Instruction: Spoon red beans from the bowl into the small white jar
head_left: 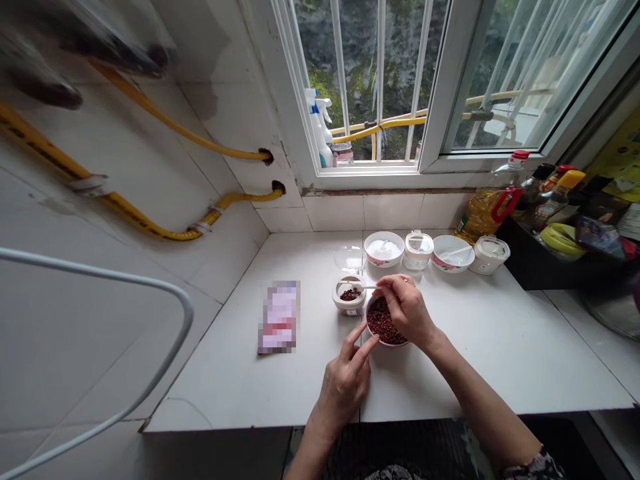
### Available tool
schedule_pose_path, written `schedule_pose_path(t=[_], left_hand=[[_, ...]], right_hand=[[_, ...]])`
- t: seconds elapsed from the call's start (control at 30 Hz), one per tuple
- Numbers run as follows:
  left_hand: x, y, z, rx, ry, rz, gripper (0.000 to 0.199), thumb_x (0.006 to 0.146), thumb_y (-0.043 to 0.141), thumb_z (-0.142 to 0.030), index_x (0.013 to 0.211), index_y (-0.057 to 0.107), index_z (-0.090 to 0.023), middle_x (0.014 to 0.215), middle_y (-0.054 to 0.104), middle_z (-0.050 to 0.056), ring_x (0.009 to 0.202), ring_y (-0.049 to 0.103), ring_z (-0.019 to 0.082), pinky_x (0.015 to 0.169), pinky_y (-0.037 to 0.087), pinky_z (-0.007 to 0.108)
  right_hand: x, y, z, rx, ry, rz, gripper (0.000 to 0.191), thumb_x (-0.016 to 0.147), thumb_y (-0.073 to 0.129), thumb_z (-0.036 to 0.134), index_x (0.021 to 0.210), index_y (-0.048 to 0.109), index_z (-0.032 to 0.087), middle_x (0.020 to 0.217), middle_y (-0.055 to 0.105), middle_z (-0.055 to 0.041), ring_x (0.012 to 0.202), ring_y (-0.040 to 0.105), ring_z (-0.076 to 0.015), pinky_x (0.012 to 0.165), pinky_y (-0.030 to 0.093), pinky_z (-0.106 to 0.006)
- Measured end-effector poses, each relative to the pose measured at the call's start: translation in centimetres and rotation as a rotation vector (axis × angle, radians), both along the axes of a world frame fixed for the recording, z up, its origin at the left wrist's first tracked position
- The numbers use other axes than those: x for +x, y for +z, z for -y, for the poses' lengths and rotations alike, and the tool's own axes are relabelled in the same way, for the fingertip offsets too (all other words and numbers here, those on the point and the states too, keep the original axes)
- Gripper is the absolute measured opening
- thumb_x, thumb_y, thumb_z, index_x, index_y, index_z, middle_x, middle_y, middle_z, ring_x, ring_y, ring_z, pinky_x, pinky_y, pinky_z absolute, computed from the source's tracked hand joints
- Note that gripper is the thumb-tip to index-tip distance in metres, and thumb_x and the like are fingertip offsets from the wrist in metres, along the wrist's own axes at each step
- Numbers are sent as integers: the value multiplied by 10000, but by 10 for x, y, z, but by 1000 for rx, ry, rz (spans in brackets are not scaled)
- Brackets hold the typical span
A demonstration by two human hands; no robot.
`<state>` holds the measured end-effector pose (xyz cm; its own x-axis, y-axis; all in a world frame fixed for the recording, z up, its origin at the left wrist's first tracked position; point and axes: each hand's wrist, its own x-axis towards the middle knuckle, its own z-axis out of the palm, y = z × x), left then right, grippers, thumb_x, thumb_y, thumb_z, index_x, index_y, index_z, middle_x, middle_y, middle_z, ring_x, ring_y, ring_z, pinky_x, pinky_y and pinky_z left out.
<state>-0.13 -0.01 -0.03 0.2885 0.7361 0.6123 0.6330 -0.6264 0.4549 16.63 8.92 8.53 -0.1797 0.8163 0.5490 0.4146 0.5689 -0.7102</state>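
Observation:
My right hand (406,308) is closed on the handle of a small white spoon (369,287), its fingers pinched together. The spoon's head is over a small white-rimmed seasoning jar (349,309) with some dark red peppercorns inside. Under my right hand stands a bowl (393,345) full of dark red grains that look like Sichuan peppercorns (384,321). My left hand (349,373) has its fingers stretched apart, fingertips resting against the bowl's near left rim. Behind the jar, its clear lid (350,257) is tipped up.
Along the back stand a bowl of white granules (384,249), a lidded jar (419,249), a bowl with a white spoon (453,254) and another jar (491,255). An oil bottle (487,205) is at the back right. A blurred pinkish packet (279,317) lies left on the white counter (220,373).

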Motion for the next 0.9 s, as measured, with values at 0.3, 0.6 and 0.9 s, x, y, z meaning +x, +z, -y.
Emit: schedule_pose_path(t=[0.3,0.6,0.9], left_hand=[[0,0,1,-5,0,17,527,938,448,-15,1410,490,-245,1451,525,161,960,729,140,762,617,218],[1,3,1,1,-3,19,506,941,442,-12,1394,498,-228,1443,525,161,937,725,127,763,614,216],[1,3,1,0,-1,20,508,939,445,-7,1393,503,-227,1442,524,166,914,727,122,765,617,218]], right_hand=[[25,3,0,21,-63,24,170,954,478,217,913,640,241,751,748,-38,827,667,-242,908,481,-419],[25,-16,-3,-148,39,155,197,841,483,139,734,617,236,729,728,-28,829,636,-232,854,473,-366],[32,-11,-6,-209,-12,43,194,848,474,158,733,606,242,580,705,21,697,646,-206,865,463,-364]])
